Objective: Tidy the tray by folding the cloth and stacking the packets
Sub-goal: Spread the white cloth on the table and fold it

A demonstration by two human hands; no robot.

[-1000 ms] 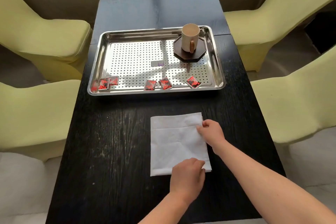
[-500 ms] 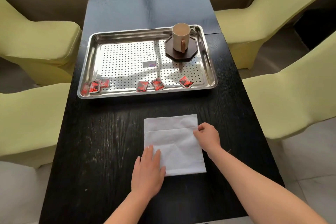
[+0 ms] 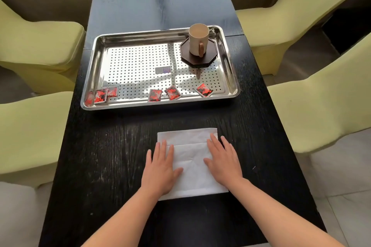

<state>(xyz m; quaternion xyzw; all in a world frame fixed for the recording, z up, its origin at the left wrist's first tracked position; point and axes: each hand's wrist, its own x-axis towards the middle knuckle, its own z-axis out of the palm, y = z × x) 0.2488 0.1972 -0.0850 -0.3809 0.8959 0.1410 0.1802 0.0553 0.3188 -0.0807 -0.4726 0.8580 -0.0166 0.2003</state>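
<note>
A white cloth (image 3: 190, 164), folded into a rectangle, lies on the black table in front of the steel tray (image 3: 96, 78). My left hand (image 3: 159, 170) lies flat on the cloth's left edge, fingers spread. My right hand (image 3: 223, 161) lies flat on its right side. Neither hand holds anything. Several red and black packets lie loose along the tray's near edge: two overlapping at the left (image 3: 103, 94), two near the middle (image 3: 155, 95) (image 3: 172, 92), and one at the right (image 3: 203, 90).
A beige mug (image 3: 198, 39) stands on a dark octagonal coaster (image 3: 210, 54) in the tray's far right corner. Yellow-green covered chairs (image 3: 321, 90) flank the narrow black table (image 3: 112, 156) on both sides.
My left hand slid from the cloth's near right corner to its left edge and opened flat. My right hand let go of the cloth's right edge and now lies flat on it.
</note>
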